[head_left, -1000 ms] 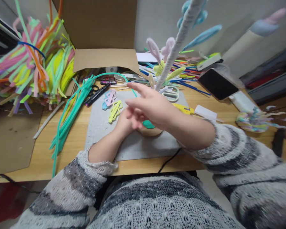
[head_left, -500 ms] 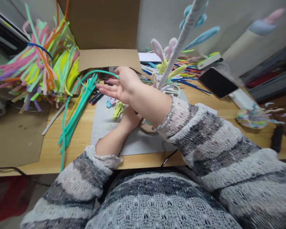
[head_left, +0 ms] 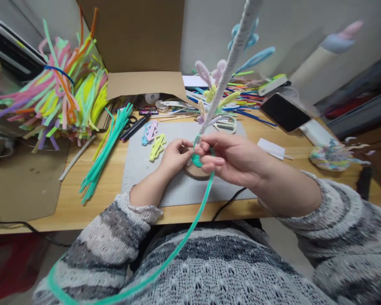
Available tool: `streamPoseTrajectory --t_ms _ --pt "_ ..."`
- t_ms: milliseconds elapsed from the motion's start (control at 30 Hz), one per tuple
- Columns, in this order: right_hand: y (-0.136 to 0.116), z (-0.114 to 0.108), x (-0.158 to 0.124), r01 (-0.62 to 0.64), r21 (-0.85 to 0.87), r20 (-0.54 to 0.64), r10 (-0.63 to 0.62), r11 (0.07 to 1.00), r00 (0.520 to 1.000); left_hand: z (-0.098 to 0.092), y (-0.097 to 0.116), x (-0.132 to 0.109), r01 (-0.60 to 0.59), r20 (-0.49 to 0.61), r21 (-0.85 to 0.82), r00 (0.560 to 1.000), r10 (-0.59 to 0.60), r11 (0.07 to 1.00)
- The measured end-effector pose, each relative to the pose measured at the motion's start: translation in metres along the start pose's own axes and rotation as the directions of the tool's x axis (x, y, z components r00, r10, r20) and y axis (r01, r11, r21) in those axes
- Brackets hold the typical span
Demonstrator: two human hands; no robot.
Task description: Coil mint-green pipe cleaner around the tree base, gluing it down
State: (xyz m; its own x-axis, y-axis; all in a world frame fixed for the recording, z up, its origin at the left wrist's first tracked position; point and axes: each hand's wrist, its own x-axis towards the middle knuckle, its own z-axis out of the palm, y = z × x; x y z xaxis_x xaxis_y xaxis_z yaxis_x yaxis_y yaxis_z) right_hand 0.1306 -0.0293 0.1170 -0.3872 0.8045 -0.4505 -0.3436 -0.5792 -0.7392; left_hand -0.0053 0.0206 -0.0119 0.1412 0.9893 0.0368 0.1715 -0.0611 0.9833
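white stem (head_left: 229, 63): top cut off | green strand (head_left: 190, 231): cut at bottom | round base (head_left: 197, 173): part-hidden

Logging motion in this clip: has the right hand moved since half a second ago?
Yes: against the grey mat, the right hand shifted right and toward the mat's near edge.

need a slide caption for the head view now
Right hand holding a green pipe cleaner near the foot of a white stem, left hand close by.

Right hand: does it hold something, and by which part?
The right hand holds the green strand near the stem, above the strand's long drooping part.
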Motion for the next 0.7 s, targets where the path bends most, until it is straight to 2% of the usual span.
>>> streamPoseTrajectory --t_ms 67,133,200,233,267,333,400,433,567,633,700 --pt "0.003 -0.024 -0.008 0.039 -0.1 -0.009 -0.04 0.994 0.999 -0.002 0.0 -0.001 -0.016 0.008 0.018 1.0 0.016 1.0" --pt "0.008 -0.048 -0.011 0.137 -0.229 -0.048 -0.152 0.964 0.987 -0.002 0.001 0.0 -0.017 0.004 0.041 1.0 0.017 0.999" --pt "0.014 -0.07 -0.011 0.268 -0.378 -0.115 -0.332 0.886 0.936 -0.003 0.002 0.001 -0.001 -0.007 0.057 1.0 0.001 0.998" --pt "0.016 -0.079 -0.01 0.296 -0.466 -0.131 -0.395 0.834 0.909 -0.004 0.003 0.0 0.008 -0.014 0.063 1.0 -0.008 0.998" --pt "0.018 -0.087 -0.008 0.281 -0.566 -0.134 -0.423 0.775 0.896 -0.005 0.003 -0.001 0.015 -0.019 0.07 1.0 -0.013 0.997" --pt "0.02 -0.098 -0.001 0.174 -0.766 -0.141 -0.425 0.619 0.894 -0.009 0.004 -0.004 0.017 -0.027 0.095 1.0 -0.015 0.995" --pt "0.019 -0.104 0.007 0.09 -0.891 -0.123 -0.428 0.444 0.895 -0.013 0.004 -0.008 0.0 -0.034 0.158 0.999 0.006 0.987" --pt "0.019 -0.105 0.013 0.099 -0.926 -0.084 -0.452 0.365 0.888 -0.015 0.004 -0.01 -0.02 -0.036 0.209 0.999 0.028 0.978" --pt "0.017 -0.099 0.033 0.314 -0.947 0.216 -0.584 0.071 0.783 -0.02 0.008 -0.015 -0.144 0.006 0.421 0.988 0.156 0.896" --pt "0.015 -0.093 0.039 0.362 -0.932 0.295 -0.59 -0.005 0.751 -0.021 0.01 -0.016 -0.193 0.04 0.481 0.979 0.199 0.855" --pt "0.015 -0.088 0.043 0.365 -0.931 0.305 -0.593 -0.02 0.745 -0.02 0.011 -0.018 -0.225 0.065 0.514 0.972 0.224 0.828"
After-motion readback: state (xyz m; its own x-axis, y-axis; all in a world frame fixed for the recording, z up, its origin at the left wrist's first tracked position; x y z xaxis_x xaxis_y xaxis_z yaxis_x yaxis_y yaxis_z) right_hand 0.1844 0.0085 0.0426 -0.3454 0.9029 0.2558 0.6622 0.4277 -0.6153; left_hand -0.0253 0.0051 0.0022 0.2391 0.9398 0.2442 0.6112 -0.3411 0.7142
